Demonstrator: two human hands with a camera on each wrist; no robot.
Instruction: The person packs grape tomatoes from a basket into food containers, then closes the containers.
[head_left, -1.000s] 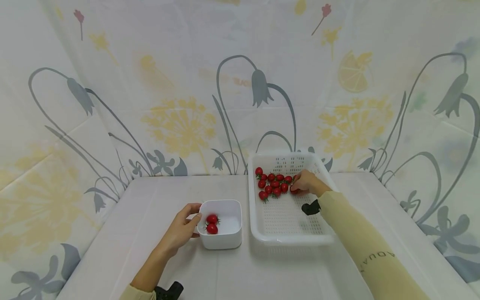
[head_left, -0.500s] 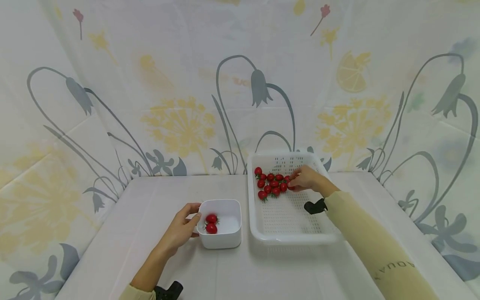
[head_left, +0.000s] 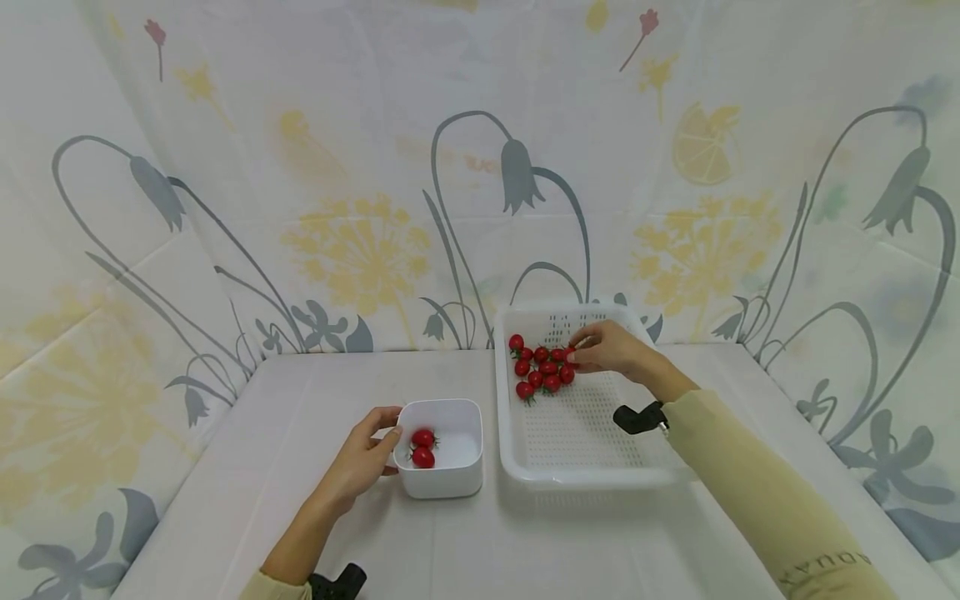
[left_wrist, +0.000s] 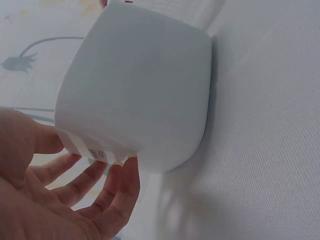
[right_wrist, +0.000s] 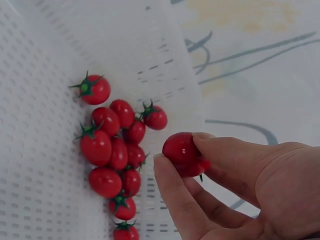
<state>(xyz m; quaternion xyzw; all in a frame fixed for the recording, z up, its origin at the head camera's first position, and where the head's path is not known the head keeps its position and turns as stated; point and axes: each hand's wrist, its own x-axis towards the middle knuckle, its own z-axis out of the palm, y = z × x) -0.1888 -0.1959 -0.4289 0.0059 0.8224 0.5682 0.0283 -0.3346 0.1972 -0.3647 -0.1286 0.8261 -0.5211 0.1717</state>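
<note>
Between the thumb and fingers of my right hand (head_left: 611, 348) is a cherry tomato (right_wrist: 181, 149), pinched above the white perforated basket (head_left: 592, 479). Another patch of red shows just under it in the right wrist view. Below, several cherry tomatoes (right_wrist: 96, 148) with green stems lie clustered on the basket's floor. My left hand (head_left: 362, 462) holds the left side of a small white square container (head_left: 442, 483), thumb by the rim and fingertips on the outer wall. Two cherry tomatoes (head_left: 423, 457) lie inside this container, toward its left side.
Container and basket stand side by side on a white-covered table (head_left: 450, 550), a narrow gap between them. Behind the table hangs a flower-printed cloth (head_left: 360, 275). A black camera mount (head_left: 640, 418) sits on the right wrist, over the basket.
My right hand has picked a cherry tomato and risen from the basket's floor, with its forearm shifting right. My left hand and the container have stayed in place.
</note>
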